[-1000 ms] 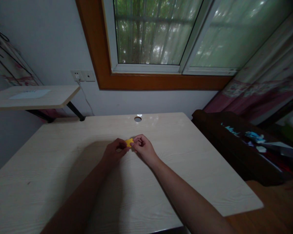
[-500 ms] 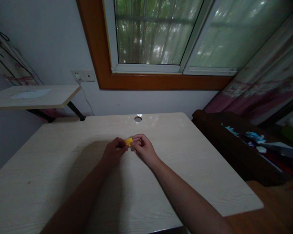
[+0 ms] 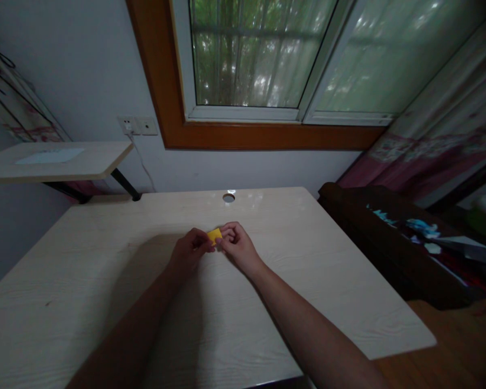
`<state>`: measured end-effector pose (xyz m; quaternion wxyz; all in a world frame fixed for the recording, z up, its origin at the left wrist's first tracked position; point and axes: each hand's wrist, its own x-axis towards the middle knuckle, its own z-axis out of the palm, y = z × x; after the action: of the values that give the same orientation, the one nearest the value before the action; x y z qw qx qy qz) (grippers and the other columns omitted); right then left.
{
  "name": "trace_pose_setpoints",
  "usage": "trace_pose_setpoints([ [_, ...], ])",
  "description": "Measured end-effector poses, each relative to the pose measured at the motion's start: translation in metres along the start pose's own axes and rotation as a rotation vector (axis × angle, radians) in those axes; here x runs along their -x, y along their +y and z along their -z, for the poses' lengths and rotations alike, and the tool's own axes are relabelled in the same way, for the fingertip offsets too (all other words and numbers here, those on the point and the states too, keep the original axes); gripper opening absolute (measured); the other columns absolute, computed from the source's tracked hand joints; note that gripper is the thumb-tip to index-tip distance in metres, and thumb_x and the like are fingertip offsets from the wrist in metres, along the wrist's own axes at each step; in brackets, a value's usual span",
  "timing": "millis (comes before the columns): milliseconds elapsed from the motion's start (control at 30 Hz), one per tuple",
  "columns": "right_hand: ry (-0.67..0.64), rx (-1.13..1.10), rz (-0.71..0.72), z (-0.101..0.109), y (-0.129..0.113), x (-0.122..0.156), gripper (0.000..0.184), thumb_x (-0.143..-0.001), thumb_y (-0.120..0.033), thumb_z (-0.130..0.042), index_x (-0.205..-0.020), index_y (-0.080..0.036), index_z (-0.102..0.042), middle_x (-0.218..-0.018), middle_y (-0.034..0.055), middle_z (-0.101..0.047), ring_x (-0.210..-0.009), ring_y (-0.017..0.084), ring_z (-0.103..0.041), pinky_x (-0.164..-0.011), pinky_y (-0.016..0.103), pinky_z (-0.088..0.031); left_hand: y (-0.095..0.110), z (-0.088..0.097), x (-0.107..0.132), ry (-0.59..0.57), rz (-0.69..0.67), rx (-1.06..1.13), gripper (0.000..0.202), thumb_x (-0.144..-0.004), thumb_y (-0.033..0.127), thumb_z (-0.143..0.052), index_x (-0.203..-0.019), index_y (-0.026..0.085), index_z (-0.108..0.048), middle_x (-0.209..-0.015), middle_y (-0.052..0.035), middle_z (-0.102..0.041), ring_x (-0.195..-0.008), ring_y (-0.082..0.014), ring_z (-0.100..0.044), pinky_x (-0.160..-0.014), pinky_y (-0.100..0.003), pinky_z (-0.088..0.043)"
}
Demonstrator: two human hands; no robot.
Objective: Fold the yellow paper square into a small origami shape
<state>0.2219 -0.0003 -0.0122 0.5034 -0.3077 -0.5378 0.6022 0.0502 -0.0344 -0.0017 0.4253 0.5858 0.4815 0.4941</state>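
A small yellow piece (image 3: 214, 235) is pinched between both my hands over the middle of a pale wooden desk (image 3: 105, 281). My left hand (image 3: 189, 252) grips its left side with curled fingers. My right hand (image 3: 237, 246) grips its right side, fingers bent and closed. Only the top of the yellow piece shows; the rest is hidden by my fingers. I cannot tell whether it is folded paper or something solid.
A round cable hole (image 3: 228, 198) sits at the desk's far edge. A side shelf (image 3: 56, 161) stands at the left below a wall socket (image 3: 137, 126). A dark wooden bed frame (image 3: 372, 237) with clutter lies to the right, under a window (image 3: 259, 59).
Both hands and the yellow piece stay almost in place; they have shifted very slightly away from me.
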Motion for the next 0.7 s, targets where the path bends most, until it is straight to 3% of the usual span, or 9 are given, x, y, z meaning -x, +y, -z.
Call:
trace_pose_setpoints([
  [700,-0.01,0.042,0.019,0.001,0.009,0.0001,0.04,-0.073,-0.037,-0.075,-0.101,-0.022,-0.05,-0.077,-0.0038,-0.06,-0.053,0.008,-0.054,-0.047,0.019,-0.041,-0.0044,-0.001,-0.0017,0.031,0.02,0.051,0.027,-0.078,0.038,-0.07,-0.087,0.019,-0.054,-0.075,-0.0022,-0.072,-0.069,-0.0186,-0.072,-0.068,-0.032,-0.06],
])
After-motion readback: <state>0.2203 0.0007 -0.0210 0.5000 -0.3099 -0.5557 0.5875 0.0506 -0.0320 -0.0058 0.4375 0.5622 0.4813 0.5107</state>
